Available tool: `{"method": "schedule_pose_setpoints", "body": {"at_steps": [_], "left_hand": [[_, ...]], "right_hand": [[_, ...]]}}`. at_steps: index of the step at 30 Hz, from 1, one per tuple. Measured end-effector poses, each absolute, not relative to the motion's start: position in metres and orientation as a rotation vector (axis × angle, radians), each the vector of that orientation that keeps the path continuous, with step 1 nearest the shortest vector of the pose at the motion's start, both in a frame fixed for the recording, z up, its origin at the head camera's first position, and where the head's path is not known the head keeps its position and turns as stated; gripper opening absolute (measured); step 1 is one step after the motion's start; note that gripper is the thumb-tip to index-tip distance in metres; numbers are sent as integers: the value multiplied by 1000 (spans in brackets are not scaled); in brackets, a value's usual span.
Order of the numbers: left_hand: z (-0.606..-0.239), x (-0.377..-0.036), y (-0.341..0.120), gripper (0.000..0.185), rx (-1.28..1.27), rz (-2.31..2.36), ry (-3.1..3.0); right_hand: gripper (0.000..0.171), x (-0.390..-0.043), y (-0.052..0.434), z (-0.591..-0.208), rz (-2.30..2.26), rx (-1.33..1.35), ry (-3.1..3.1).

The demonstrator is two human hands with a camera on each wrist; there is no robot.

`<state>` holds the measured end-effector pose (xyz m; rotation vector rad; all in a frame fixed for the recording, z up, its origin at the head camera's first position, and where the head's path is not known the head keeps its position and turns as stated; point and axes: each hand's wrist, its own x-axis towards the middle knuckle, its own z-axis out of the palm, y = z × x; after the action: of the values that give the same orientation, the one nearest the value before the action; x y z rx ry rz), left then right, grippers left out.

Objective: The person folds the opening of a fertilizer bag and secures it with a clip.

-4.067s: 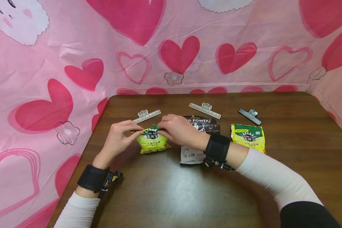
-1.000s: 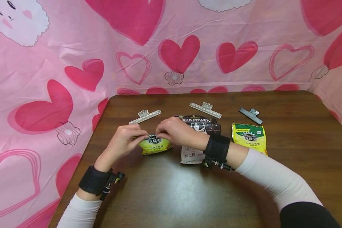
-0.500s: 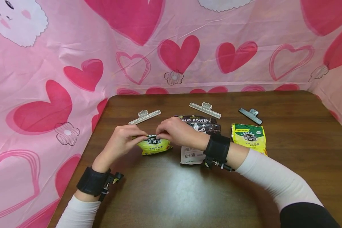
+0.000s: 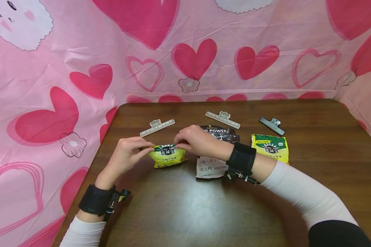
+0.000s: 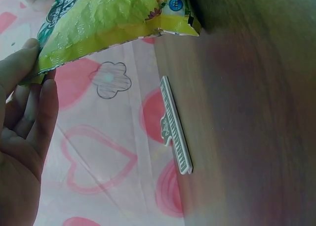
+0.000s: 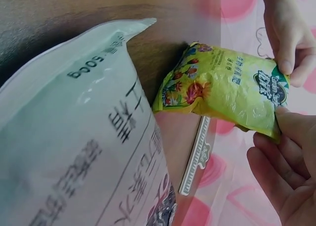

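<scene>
A yellow and green fertilizer bag [image 4: 168,158] stands on the table at centre left, its top edge folded over. My left hand [image 4: 125,156] pinches the left end of that top edge between thumb and fingers. At the right end, my right hand [image 4: 199,140] pinches the same edge. In the right wrist view the bag [image 6: 217,85] shows its flower-printed base, with both hands at its top corners. Just behind the bag lies a white clip [image 4: 157,127] with a piano-key pattern, also in the left wrist view as a clip [image 5: 174,127].
A black and white bag [image 4: 211,168] stands right beside the right hand, partly behind it. Farther right lies a second yellow and green bag [image 4: 270,148]. Another white clip [image 4: 223,119] and a dark metal clip [image 4: 272,125] lie toward the table's back.
Over the last seconds, the bag's top edge has been folded down. Since half a second ago both hands have spread slightly apart along it, and more of the green top shows.
</scene>
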<state>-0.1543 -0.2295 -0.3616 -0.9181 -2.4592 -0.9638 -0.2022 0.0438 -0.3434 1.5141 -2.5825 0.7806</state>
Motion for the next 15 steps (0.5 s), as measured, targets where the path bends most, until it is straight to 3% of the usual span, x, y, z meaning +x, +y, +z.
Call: {"method": "schedule_pose_setpoints", "body": {"at_steps": [15], "left_hand": [[-362,-157,-234,21,-916,-890,-2401]], "right_hand": [[8,-202,53,-349,824,1454,-2572]]}}
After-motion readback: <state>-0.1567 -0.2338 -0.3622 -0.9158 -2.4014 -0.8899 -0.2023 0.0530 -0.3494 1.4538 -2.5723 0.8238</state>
